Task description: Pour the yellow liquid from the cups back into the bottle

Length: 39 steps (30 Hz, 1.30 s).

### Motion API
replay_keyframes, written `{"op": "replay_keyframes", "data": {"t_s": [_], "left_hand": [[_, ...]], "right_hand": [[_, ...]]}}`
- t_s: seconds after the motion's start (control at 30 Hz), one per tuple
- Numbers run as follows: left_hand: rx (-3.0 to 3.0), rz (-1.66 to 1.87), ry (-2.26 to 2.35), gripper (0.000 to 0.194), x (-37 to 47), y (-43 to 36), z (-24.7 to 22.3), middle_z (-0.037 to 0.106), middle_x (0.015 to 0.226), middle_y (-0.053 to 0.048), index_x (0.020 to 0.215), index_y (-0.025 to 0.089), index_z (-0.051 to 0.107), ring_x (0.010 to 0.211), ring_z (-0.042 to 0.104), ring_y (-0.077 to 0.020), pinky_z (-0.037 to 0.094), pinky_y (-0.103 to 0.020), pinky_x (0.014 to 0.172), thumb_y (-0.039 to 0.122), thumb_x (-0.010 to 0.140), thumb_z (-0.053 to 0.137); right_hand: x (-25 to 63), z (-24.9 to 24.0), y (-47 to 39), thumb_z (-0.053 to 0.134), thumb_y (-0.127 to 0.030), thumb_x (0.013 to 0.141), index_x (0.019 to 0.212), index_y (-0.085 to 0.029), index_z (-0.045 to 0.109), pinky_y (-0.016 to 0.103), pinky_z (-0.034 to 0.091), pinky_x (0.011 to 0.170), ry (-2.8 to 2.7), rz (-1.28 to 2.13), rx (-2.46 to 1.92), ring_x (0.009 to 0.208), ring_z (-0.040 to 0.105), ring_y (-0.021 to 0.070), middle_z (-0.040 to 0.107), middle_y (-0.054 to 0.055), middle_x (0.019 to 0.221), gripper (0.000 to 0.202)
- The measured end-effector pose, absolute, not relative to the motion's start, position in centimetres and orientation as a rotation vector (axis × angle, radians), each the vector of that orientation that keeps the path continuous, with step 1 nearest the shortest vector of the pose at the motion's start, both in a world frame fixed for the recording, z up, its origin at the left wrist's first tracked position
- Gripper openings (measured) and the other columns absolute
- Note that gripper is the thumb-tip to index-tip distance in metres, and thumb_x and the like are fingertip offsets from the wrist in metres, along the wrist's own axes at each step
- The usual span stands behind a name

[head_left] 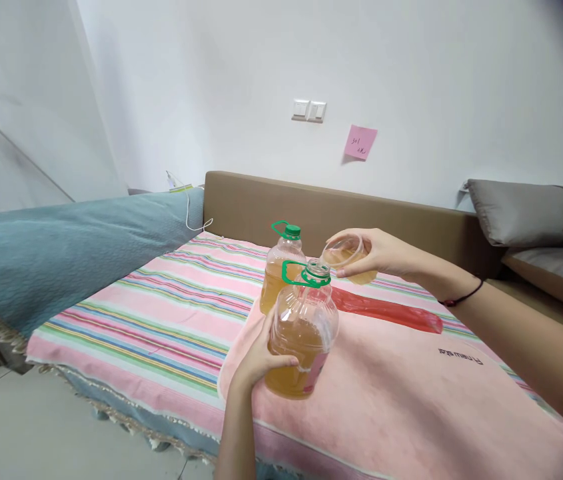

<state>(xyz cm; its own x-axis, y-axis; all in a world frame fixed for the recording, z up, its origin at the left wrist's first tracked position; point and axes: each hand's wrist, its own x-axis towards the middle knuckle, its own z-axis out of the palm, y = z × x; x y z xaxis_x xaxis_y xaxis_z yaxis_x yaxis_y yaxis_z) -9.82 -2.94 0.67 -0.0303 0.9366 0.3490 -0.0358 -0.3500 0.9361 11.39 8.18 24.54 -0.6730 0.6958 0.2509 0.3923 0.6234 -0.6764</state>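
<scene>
My left hand (260, 360) is wrapped round the lower left side of a clear plastic bottle (294, 340), which stands uncapped with a green ring handle at its neck and amber liquid inside. My right hand (376, 252) grips a clear plastic cup (356, 257), tilted with its rim at the bottle's mouth. Amber liquid is in the cup, and a thin stream appears to run down inside the bottle's neck. Just behind stands a second bottle (276, 277) of amber liquid with a green cap on. The near bottle partly hides it.
A pink cloth (401, 400) lies under the bottles on a striped bedspread (161, 313). Behind the cup lies a red plastic bag (391, 311). A brown backrest (341, 205) runs along the wall. Grey cushions (526, 212) are stacked at right; a blue-covered armrest (86, 247) is at left.
</scene>
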Motion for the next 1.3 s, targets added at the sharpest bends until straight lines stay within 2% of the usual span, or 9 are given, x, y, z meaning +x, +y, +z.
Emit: {"op": "replay_keyframes", "data": {"t_s": [0.27, 0.7, 1.0, 1.17, 1.3], "left_hand": [[1.431, 1.490, 1.034, 0.108, -9.9, -2.8, 0.4, 0.048, 0.151, -0.011, 0.149, 0.024, 0.038, 0.146, 0.034, -0.0366, 0.025, -0.051, 0.122, 0.041, 0.057, 0.092], [1.410, 1.491, 1.005, 0.104, -9.9, -2.7, 0.1, 0.052, 0.147, -0.011, 0.146, 0.024, 0.042, 0.144, 0.037, -0.0369, 0.028, -0.053, 0.121, 0.040, 0.057, 0.092], [1.390, 1.493, 1.004, 0.104, -9.9, -2.8, 0.2, 0.058, 0.140, -0.012, 0.145, 0.023, 0.043, 0.144, 0.036, -0.0372, 0.028, -0.053, 0.121, 0.040, 0.055, 0.093], [1.427, 1.523, 0.985, 0.107, -9.8, -2.8, 0.4, 0.050, 0.148, -0.012, 0.147, 0.024, 0.041, 0.144, 0.036, -0.0365, 0.029, -0.052, 0.121, 0.040, 0.055, 0.093], [1.443, 1.517, 0.990, 0.106, -9.8, -2.8, 0.6, 0.050, 0.149, -0.011, 0.146, 0.024, 0.041, 0.143, 0.037, -0.0368, 0.029, -0.051, 0.120, 0.042, 0.055, 0.093]], "right_hand": [[11.4, 25.5, 7.8, 0.086, -0.048, 0.058, 0.108, -0.027, 0.070, 0.040, 0.055, 0.078, -2.503, 0.726, -0.882, 0.093, 0.069, 0.0272, 0.075, 0.005, 0.103, 0.056], [11.1, 26.7, 8.1, 0.085, -0.051, 0.059, 0.113, -0.024, 0.067, 0.039, 0.054, 0.082, -2.641, 0.670, -0.892, 0.095, 0.070, 0.0274, 0.075, 0.006, 0.103, 0.063], [10.8, 27.0, 8.5, 0.086, -0.052, 0.056, 0.114, -0.024, 0.068, 0.038, 0.054, 0.078, -2.682, 0.595, -0.891, 0.088, 0.070, 0.0253, 0.075, 0.005, 0.103, 0.067], [10.6, 27.3, 8.4, 0.087, -0.052, 0.054, 0.116, -0.025, 0.067, 0.037, 0.054, 0.075, -2.697, 0.602, -0.937, 0.083, 0.071, 0.0241, 0.075, 0.004, 0.100, 0.071], [10.5, 27.7, 8.2, 0.087, -0.052, 0.054, 0.116, -0.025, 0.067, 0.036, 0.053, 0.074, -2.718, 0.568, -0.958, 0.084, 0.070, 0.0248, 0.075, 0.004, 0.097, 0.071]]}}
